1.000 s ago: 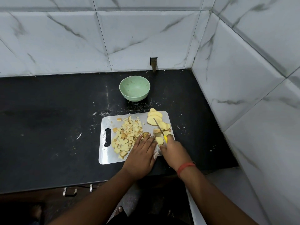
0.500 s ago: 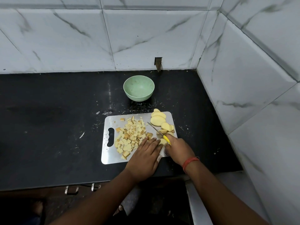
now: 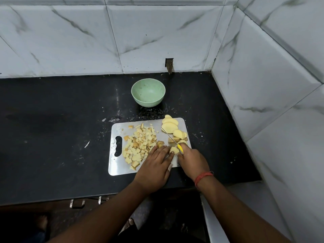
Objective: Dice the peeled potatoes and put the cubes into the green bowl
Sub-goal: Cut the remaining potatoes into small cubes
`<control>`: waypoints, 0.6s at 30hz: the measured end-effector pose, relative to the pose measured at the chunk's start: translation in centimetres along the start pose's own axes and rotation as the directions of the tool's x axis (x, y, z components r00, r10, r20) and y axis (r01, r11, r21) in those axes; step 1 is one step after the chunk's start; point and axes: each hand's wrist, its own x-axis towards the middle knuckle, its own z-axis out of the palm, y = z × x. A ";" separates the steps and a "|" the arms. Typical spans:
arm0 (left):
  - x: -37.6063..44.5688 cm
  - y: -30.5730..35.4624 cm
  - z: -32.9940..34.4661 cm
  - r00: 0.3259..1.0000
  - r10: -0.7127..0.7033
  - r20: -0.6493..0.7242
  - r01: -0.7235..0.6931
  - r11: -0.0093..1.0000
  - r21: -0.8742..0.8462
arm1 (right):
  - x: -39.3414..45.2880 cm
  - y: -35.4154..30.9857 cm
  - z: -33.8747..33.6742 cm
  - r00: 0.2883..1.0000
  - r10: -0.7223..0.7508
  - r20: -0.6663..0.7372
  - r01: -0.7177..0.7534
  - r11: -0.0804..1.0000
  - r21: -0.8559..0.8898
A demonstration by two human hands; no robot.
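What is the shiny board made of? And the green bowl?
The cutting board looks like brushed steel: grey, thin, with a dull sheen. It could be plastic, though. The green bowl looks like matte plastic, maybe with fibre mixed in: pale, speckled and not glossy.

My right hand (image 3: 192,159) grips the yellow-handled knife (image 3: 172,139), its blade slanting up and left across the potato slices (image 3: 171,126) at the right end of the cutting board (image 3: 115,166). My left hand (image 3: 155,165) lies flat on the board, fingertips against a potato piece (image 3: 174,149) just beside the handle. Diced cubes (image 3: 139,145) are heaped mid-board. The green bowl (image 3: 148,92) sits behind on the black counter (image 3: 52,120).
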 end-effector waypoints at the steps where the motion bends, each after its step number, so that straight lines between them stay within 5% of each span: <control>1: 0.0 0.0 0.0 1.000 -0.002 0.007 0.002 1.000 0.005 | 0.1 0.0 -0.1 1.000 -0.009 0.005 0.009 1.000 -0.004; 18: 0.0 0.2 -0.4 0.999 -0.024 0.035 0.023 0.999 0.041 | -0.3 -0.3 -0.9 0.999 -0.047 0.019 0.049 0.994 -0.097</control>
